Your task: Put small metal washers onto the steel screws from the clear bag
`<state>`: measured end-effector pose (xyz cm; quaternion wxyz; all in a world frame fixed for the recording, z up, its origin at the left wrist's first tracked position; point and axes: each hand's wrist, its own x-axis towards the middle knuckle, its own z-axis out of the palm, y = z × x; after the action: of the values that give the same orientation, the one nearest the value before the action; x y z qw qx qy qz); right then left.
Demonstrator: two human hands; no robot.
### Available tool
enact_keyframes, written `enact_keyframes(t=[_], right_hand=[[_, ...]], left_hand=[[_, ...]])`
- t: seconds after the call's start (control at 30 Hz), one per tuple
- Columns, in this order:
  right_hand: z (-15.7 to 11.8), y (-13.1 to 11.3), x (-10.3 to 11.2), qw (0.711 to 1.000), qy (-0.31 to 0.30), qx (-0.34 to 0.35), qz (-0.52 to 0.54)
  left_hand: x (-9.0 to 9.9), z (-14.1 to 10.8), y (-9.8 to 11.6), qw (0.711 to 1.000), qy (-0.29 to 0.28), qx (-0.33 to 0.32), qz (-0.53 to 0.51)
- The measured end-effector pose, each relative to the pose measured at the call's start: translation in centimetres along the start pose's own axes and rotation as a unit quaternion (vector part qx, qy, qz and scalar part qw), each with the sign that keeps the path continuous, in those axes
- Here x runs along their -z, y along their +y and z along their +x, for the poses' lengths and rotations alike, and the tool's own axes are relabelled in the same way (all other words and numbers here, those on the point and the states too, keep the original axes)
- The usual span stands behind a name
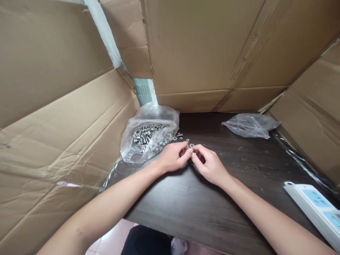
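Observation:
My left hand (174, 156) and my right hand (209, 164) meet fingertip to fingertip over the dark table. Both are closed in a pinch. Between them shows the bright end of a small bolt (194, 153); the rest of it is hidden by the fingers. Just beyond the fingertips lie a flat washer (191, 145) and several other small metal pieces, among them another washer (175, 138) and a loose bolt (180, 134). Left of these, a clear plastic bag (130, 132) lies open, with many metal bolts (147, 135) inside.
Cardboard walls (191, 53) enclose the back and sides of the dark tabletop (180, 202). A second clear plastic bag (251, 125) lies at the back right. A white power strip (305, 198) rests near the right edge.

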<state>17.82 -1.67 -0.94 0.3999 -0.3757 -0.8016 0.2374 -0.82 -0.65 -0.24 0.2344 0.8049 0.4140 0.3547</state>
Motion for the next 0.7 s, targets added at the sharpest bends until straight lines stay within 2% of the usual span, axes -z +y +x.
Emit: enact_keyframes(t=[0.27, 0.43, 0.53, 0.6, 0.7], right_hand=[[-0.4, 0.8, -0.2, 0.997, 0.013, 0.026, -0.077], [-0.4, 0.5, -0.2, 0.998, 0.034, 0.005, -0.054], [-0.3, 0.1, -0.1, 0.999, 0.032, -0.023, -0.013], [-0.3, -0.1, 0.0, 0.999, 0.030, -0.037, 0.004], [-0.2, -0.2, 0.0, 0.998, 0.024, -0.051, 0.012]], left_hand=[[-0.2, 0.0, 0.1, 1.000, 0.007, 0.005, 0.027], [0.1, 0.0, 0.6, 0.998, 0.000, 0.007, 0.055], [1.5, 0.1, 0.8, 0.995, 0.015, 0.000, 0.101], [3.1, 0.3, 0.6, 0.987, 0.065, 0.007, 0.148], [5.8, 0.7, -0.6, 0.955, 0.152, 0.094, 0.239]])
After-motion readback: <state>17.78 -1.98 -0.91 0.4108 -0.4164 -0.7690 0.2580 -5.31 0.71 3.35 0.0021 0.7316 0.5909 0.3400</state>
